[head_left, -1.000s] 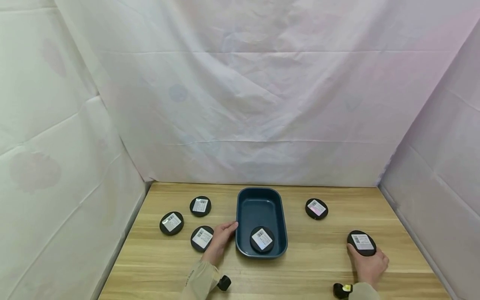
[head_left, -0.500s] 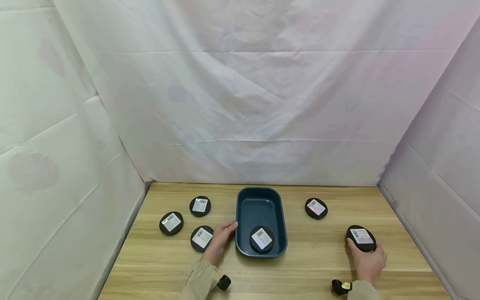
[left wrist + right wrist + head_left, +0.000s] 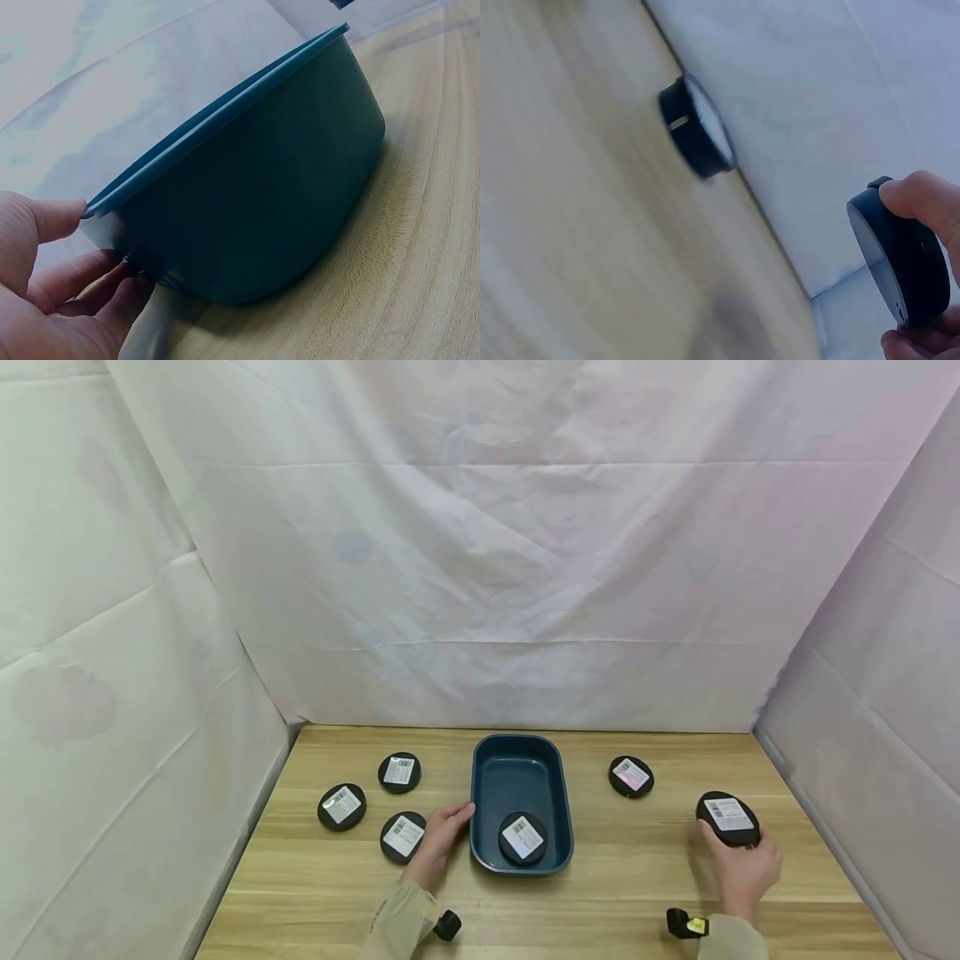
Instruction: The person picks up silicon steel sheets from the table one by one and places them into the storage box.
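Note:
My right hand (image 3: pixel 741 870) grips a flat round black case (image 3: pixel 729 818) by its edge, raised over the right of the wooden table. A white barcode label covers its top. In the right wrist view the thumb and fingers pinch opposite sides of the case (image 3: pixel 904 255). My left hand (image 3: pixel 444 835) holds the left side of a dark blue rectangular tub (image 3: pixel 566 810). The left wrist view has the thumb at the tub's rim (image 3: pixel 217 120) and the other fingers curled against its outer wall. Another round black case (image 3: pixel 522 838) lies inside the tub, near its front end.
Left of the tub lie several matching round cases (image 3: pixel 342 807), one right beside my left hand. One more case (image 3: pixel 631 777) sits at the back right of the table (image 3: pixel 600 893). White cloth (image 3: pixel 525 610) hangs behind the table and along both sides.
The right hand has lifted the round case and moved it a little away from me and slightly right. The left hand and the tub have stayed in place.

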Demonstrator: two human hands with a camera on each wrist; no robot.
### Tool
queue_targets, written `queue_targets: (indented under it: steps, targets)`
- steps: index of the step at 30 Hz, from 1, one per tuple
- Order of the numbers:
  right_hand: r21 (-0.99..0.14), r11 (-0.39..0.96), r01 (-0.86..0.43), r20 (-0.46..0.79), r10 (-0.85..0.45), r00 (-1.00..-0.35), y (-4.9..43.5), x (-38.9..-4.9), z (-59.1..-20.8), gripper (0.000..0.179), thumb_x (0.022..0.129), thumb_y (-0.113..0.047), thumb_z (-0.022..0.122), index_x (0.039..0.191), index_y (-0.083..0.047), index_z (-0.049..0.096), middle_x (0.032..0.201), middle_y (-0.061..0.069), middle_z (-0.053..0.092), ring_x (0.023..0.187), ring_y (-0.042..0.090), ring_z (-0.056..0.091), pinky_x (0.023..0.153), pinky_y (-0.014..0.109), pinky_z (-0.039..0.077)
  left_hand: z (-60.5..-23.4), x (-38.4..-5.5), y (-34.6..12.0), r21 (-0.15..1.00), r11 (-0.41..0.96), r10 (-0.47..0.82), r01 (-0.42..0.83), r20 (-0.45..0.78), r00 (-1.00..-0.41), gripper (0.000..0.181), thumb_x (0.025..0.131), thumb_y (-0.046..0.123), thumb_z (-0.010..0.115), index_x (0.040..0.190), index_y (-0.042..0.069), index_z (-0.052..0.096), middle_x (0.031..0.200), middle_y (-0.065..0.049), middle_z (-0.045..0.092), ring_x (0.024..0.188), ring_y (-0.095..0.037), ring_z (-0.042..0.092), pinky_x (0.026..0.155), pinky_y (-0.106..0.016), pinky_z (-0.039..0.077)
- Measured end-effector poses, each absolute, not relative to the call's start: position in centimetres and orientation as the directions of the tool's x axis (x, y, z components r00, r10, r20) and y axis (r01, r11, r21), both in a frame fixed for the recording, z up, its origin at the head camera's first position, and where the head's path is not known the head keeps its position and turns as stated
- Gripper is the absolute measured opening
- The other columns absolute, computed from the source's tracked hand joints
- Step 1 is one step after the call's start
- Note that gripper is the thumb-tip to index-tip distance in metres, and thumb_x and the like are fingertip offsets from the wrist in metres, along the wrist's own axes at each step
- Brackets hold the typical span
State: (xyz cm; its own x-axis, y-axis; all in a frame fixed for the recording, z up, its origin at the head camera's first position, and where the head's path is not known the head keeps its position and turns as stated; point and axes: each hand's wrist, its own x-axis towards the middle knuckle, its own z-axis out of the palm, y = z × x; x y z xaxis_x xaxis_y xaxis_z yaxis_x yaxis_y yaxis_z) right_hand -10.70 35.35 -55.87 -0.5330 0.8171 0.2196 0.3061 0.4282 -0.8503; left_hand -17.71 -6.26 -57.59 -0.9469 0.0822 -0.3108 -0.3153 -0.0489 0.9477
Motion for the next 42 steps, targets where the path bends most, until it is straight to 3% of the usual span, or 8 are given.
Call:
queue_targets:
  steps: [10, 15, 20, 26, 31, 36, 42]
  targets:
    - [-0.849, 0.441, 0.292, 0.234, 0.808, -0.541, 34.6, -11.0, -53.4, 0.071, 0.069, -0.019, 0.08, 0.123, 0.014, 0.047, 0.113, 0.03, 0.049, 0.105, 0.041, 0.043, 0.089, 0.048, 0.031, -58.8, -18.1, -6.3, 0.947, -0.045, 0.073, -0.319, -0.315, -0.946, 0.039, 0.093, 0.016, 0.057, 0.118, -0.013, 0.057, 0.12, -0.025, 0.059, 0.11, -0.027, 0.055, 0.098, -0.044, 0.04]
    - [-0.851, 0.431, 0.3, 0.222, 0.813, -0.538, 34.3, -11.2, -52.5, 0.074, 0.069, -0.02, 0.08, 0.126, 0.013, 0.047, 0.115, 0.027, 0.047, 0.106, 0.038, 0.042, 0.083, 0.035, 0.033, -57.5, -17.6, -6.3, 0.947, -0.054, 0.076, -0.316, -0.312, -0.947, 0.038, 0.093, 0.013, 0.057, 0.118, -0.016, 0.055, 0.12, -0.029, 0.057, 0.108, -0.027, 0.056, 0.096, -0.043, 0.041]
    - [-0.85, 0.458, 0.263, 0.271, 0.805, -0.527, 34.1, -11.4, -51.6, 0.069, 0.065, -0.019, 0.083, 0.119, 0.012, 0.052, 0.1, 0.012, 0.049, 0.094, 0.025, 0.043, 0.071, 0.015, 0.028, -56.5, -17.3, -6.2, 0.952, -0.053, 0.079, -0.3, -0.295, -0.952, 0.039, 0.092, 0.011, 0.056, 0.118, -0.018, 0.054, 0.12, -0.031, 0.056, 0.107, -0.028, 0.056, 0.095, -0.043, 0.042]
    - [-0.866, 0.441, 0.235, 0.27, 0.808, -0.524, 33.8, -11.7, -50.4, 0.071, 0.065, -0.02, 0.083, 0.123, 0.008, 0.052, 0.101, -0.001, 0.045, 0.092, 0.006, 0.039, 0.075, 0.01, 0.035, -58.3, -17.9, -6.3, 0.946, -0.058, 0.065, -0.319, -0.316, -0.947, 0.039, 0.092, 0.016, 0.059, 0.117, -0.014, 0.057, 0.119, -0.025, 0.059, 0.107, -0.024, 0.057, 0.095, -0.04, 0.043]
    - [-0.847, 0.471, 0.247, 0.293, 0.801, -0.523, 33.8, -12.0, -49.5, 0.072, 0.066, -0.021, 0.082, 0.123, 0.01, 0.051, 0.105, 0.011, 0.048, 0.092, 0.018, 0.044, 0.072, 0.011, 0.031, -59.0, -18.2, -6.1, 0.944, -0.064, 0.052, -0.324, -0.321, -0.946, 0.039, 0.092, 0.017, 0.059, 0.117, -0.013, 0.058, 0.118, -0.024, 0.06, 0.107, -0.025, 0.057, 0.094, -0.039, 0.043]
    - [-0.848, 0.462, 0.26, 0.265, 0.794, -0.548, 33.9, -12.2, -48.8, 0.074, 0.07, -0.023, 0.08, 0.128, 0.01, 0.047, 0.118, 0.022, 0.05, 0.104, 0.033, 0.048, 0.081, 0.015, 0.037, -58.7, -18.1, -6.2, 0.943, -0.075, 0.056, -0.324, -0.32, -0.946, 0.039, 0.092, 0.015, 0.06, 0.116, -0.014, 0.058, 0.117, -0.025, 0.061, 0.106, -0.025, 0.057, 0.09, -0.035, 0.045]
    - [-0.836, 0.49, 0.248, 0.29, 0.777, -0.558, 33.6, -12.4, -48.4, 0.071, 0.068, -0.021, 0.081, 0.123, 0.012, 0.049, 0.111, 0.022, 0.052, 0.095, 0.027, 0.046, 0.07, 0.016, 0.031, -56.5, -17.3, -6.1, 0.948, -0.072, 0.07, -0.311, -0.307, -0.949, 0.038, 0.092, 0.011, 0.057, 0.117, -0.018, 0.054, 0.119, -0.03, 0.057, 0.11, -0.033, 0.055, 0.093, -0.038, 0.044]
